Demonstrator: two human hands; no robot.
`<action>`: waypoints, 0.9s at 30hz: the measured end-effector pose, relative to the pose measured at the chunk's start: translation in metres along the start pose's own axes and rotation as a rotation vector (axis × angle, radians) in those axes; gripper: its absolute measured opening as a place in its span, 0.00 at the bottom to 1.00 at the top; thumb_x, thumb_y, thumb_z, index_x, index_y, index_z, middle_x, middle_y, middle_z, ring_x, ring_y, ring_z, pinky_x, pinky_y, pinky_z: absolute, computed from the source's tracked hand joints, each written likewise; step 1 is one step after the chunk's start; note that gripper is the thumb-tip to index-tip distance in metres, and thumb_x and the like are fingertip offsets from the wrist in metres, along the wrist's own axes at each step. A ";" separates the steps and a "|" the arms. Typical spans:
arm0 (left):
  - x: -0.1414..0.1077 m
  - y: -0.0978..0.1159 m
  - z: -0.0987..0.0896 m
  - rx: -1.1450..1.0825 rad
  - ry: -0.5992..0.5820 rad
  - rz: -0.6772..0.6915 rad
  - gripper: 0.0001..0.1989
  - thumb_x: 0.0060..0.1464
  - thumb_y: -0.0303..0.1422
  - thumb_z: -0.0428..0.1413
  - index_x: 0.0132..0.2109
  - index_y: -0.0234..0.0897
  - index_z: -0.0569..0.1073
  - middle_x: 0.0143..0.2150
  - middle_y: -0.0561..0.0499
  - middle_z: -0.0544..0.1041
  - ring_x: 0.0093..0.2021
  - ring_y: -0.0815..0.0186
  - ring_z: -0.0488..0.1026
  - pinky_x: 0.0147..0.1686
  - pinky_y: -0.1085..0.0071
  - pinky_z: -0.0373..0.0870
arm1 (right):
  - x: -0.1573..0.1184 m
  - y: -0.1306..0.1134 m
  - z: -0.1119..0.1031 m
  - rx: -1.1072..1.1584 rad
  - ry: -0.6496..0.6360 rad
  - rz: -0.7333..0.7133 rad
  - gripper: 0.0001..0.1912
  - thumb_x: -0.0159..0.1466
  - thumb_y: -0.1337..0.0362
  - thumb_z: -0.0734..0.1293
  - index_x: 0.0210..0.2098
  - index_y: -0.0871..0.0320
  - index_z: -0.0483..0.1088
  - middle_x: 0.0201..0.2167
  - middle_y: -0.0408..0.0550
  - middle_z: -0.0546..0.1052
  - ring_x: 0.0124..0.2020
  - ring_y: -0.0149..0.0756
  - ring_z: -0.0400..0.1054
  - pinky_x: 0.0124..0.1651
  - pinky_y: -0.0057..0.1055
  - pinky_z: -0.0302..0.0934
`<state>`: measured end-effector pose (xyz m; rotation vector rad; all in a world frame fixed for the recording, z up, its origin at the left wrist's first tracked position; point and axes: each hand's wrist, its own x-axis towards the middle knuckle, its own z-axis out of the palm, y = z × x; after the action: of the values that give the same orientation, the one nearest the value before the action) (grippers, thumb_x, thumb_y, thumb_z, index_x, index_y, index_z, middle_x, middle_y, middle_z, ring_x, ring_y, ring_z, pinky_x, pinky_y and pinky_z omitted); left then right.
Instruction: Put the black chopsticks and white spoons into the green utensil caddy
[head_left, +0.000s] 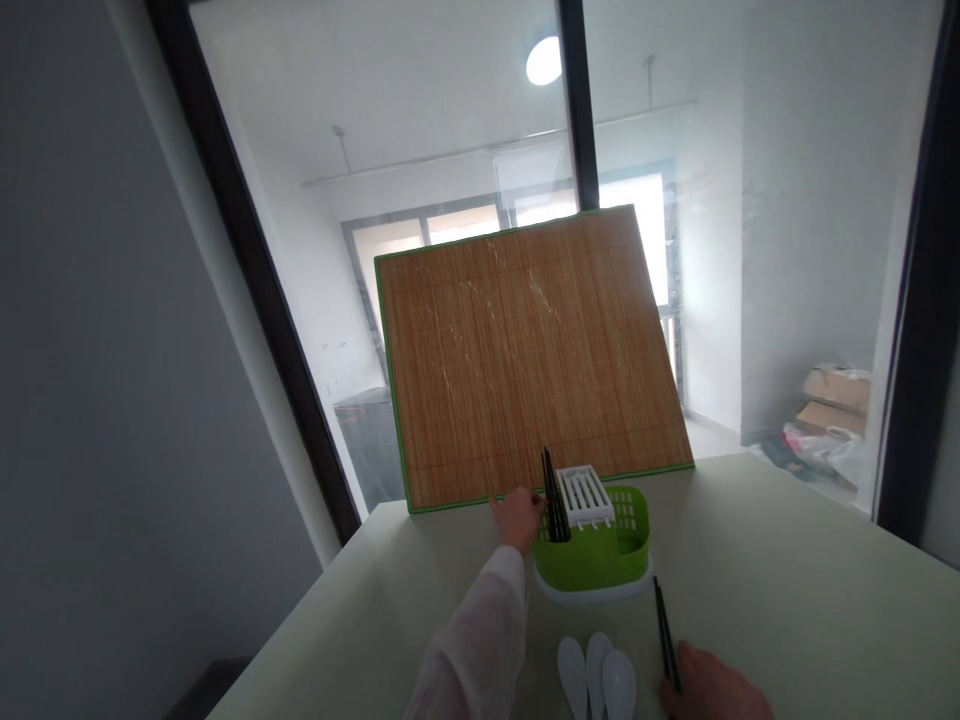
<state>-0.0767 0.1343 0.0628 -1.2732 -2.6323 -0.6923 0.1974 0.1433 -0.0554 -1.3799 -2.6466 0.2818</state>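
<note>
A green cutlery holder [592,560] with a white base stands on the table, a white slatted insert [585,495] at its top. Several black chopsticks [553,505] lean upright in its left compartment. My left hand [517,517] is at the holder's left rim, its fingers closed there beside the chopsticks. In the lower right, my right hand [712,685] is closed on a pair of black chopsticks [663,625], whose far ends point toward the holder's front right corner. Three white spoons [598,670] lie in front of the holder, left of my right hand.
Behind the holder, a bamboo mat [517,360] with green edging stands propped against a glass partition with dark frames [577,110]. The pale table [787,560] narrows toward the back. Beyond the glass, cardboard boxes and bags [832,420] sit on the floor at right.
</note>
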 end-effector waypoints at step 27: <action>-0.106 0.037 -0.004 -0.698 -0.097 0.118 0.16 0.53 0.42 0.51 0.38 0.36 0.77 0.30 0.49 0.79 0.25 0.68 0.72 0.26 0.73 0.66 | 0.003 0.041 -0.025 0.144 0.005 0.044 0.07 0.55 0.63 0.57 0.26 0.56 0.66 0.30 0.50 0.76 0.33 0.39 0.70 0.35 0.32 0.56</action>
<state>0.0189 0.0774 0.0456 -1.6246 -2.4300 -1.6559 0.2333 0.1711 -0.0402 -1.3918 -2.5384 0.4629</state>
